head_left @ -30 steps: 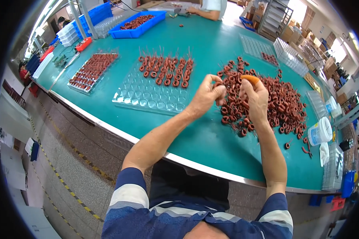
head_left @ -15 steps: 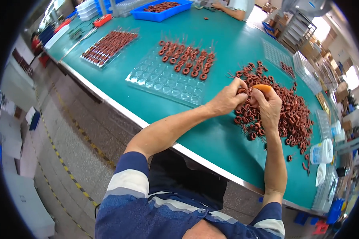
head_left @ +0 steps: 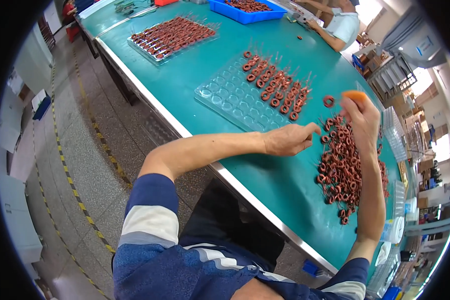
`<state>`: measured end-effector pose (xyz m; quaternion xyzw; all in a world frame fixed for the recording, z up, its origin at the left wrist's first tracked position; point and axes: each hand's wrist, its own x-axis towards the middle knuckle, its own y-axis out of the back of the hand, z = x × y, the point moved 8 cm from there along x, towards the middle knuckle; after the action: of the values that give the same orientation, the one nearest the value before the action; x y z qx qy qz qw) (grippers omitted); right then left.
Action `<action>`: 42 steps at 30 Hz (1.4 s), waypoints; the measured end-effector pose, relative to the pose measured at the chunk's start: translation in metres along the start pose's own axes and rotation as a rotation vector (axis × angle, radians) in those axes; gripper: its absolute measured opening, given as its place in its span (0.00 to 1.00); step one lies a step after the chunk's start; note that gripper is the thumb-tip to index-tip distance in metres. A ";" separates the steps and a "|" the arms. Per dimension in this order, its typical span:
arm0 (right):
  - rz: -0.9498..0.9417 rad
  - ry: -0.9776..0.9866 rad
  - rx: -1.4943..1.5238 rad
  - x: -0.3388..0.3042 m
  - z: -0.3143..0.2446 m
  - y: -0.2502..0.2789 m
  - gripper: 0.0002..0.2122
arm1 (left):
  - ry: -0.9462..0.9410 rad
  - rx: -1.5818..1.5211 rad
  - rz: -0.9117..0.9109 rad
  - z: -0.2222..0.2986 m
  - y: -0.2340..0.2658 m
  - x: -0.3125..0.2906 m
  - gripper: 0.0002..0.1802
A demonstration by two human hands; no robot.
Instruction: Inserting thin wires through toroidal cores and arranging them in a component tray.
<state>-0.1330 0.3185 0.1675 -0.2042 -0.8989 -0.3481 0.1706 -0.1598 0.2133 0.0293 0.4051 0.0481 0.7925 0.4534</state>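
My right hand (head_left: 362, 119) is raised over the far edge of a heap of reddish-brown ring coils (head_left: 340, 167) with thin wire leads. Its fingers are closed round a smooth orange piece (head_left: 354, 95); the rest of that piece is hidden. Just left of these fingers is a single ring coil (head_left: 328, 101); whether it is held by its leads I cannot tell. My left hand (head_left: 291, 140) hovers at the heap's left side, fingers curled together, and anything in them is hidden. Beyond it lies a clear plastic tray (head_left: 230, 97) with round pockets, its far rows filled with ring coils (head_left: 280, 87).
A full tray of coils (head_left: 172, 37) lies farther left. At the back stands a blue bin (head_left: 245, 15) of coils, with a co-worker's arm (head_left: 327, 37) beside it. A white tub (head_left: 394, 230) and clear trays (head_left: 392, 132) line the right side.
My hands have parted: the right has lifted away from the left with the orange piece, and the left has drawn back from the heap. The view has shifted, so the trays appear farther right.
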 end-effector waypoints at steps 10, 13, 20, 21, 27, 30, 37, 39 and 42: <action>-0.316 0.173 -0.131 0.152 0.021 -0.218 0.07 | -0.222 0.166 -0.028 0.007 -0.008 -0.015 0.18; -0.342 0.161 -0.206 0.172 0.038 -0.247 0.07 | -0.198 0.198 -0.052 0.004 -0.010 -0.015 0.17; -0.422 0.144 -0.258 0.183 0.059 -0.277 0.08 | -0.292 0.261 -0.034 0.012 -0.010 -0.018 0.11; -0.437 0.122 -0.271 0.184 0.060 -0.275 0.09 | -0.292 0.242 -0.042 0.013 -0.011 -0.017 0.10; -0.199 0.466 -0.368 0.155 0.025 -0.216 0.13 | -0.356 0.189 0.024 0.034 0.007 -0.013 0.14; -0.268 0.691 -0.450 0.097 0.006 -0.194 0.10 | -0.451 0.057 0.250 0.101 0.084 -0.021 0.15; -0.335 0.616 -0.702 0.019 0.009 -0.106 0.08 | -0.520 -0.478 0.340 0.231 0.140 -0.029 0.13; -0.304 0.654 -0.663 0.009 0.002 -0.097 0.07 | -0.518 -0.467 0.323 0.244 0.152 -0.036 0.13; -0.320 0.665 -0.691 -0.027 -0.031 -0.084 0.07 | -0.489 -0.398 0.301 0.277 0.151 -0.043 0.12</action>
<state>-0.1452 0.2334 0.1307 0.0134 -0.6482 -0.6933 0.3147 -0.0616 0.0118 0.2552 0.4891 -0.2778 0.7238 0.3996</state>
